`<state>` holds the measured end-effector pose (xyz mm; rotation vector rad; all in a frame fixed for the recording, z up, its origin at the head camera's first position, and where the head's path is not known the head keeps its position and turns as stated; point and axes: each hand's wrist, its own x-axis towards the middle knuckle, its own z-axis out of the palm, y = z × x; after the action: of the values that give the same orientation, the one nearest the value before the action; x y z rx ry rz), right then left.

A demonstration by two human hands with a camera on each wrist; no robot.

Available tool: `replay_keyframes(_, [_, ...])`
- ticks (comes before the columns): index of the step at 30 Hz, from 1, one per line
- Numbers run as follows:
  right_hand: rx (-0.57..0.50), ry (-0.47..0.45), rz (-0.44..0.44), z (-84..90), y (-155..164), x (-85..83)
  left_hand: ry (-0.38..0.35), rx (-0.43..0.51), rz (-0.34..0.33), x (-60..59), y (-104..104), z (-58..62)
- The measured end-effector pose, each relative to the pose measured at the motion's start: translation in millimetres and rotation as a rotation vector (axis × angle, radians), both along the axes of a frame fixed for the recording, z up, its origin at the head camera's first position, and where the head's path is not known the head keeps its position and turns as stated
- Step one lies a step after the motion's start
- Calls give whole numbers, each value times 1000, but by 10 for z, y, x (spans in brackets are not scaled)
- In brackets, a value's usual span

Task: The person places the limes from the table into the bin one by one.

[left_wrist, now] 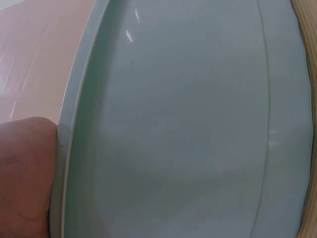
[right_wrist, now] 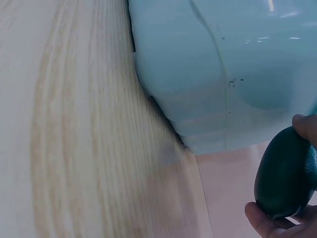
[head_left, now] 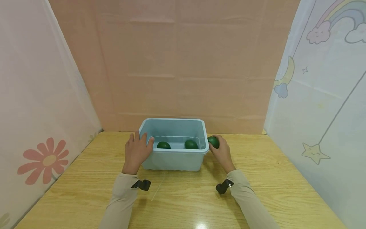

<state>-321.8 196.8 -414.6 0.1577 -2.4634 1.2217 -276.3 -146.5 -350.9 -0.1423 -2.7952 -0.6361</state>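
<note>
A light blue plastic bin stands on the wooden table, with two dark green balls lying inside it. My left hand holds the bin's left rim, thumb hooked over the edge; in the left wrist view the bin wall fills the frame. My right hand grips a third green ball just outside the bin's right rim. In the right wrist view that ball sits between my fingertips beside the bin's corner.
The wooden table stretches toward me. A pink backdrop stands behind the bin, and printed cloth panels close off the left and right sides.
</note>
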Motion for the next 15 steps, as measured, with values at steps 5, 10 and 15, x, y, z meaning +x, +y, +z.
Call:
replay_keyframes(5, [5, -4, -10, 14, -6, 3, 2, 2, 0, -3, -5, -7])
replay_keyframes(10, [11, -9, -17, 21, -11, 4, 3, 3, 0, -6, -8, -17])
replay_keyframes(15, [12, 4, -17, 27, -15, 9, 1, 0, 0, -5, -8, -22])
